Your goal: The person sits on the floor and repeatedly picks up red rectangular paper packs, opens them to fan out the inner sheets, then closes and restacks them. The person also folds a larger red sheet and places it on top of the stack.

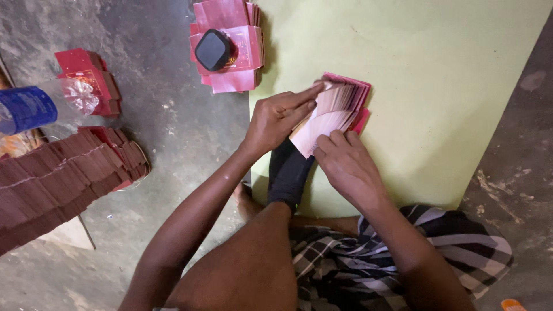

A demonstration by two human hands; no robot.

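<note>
A fanned stack of pink paper cards (337, 109) lies on a pale green sheet (415, 63) spread on the floor. My left hand (279, 115) rests flat on the fan's left edge, fingers stretched over the cards. My right hand (345, 164) presses on the near end of the same fan, fingers curled on the cards. A black sock-like cloth (288, 175) lies under my wrists at the sheet's near edge.
A pile of red folded cards (239, 57) with a black rounded box (213, 49) on it sits at the sheet's far left corner. On the grey floor to the left are a long row of dark red cards (63, 178), a red box (86, 72) and a clear bottle with a blue label (40, 106).
</note>
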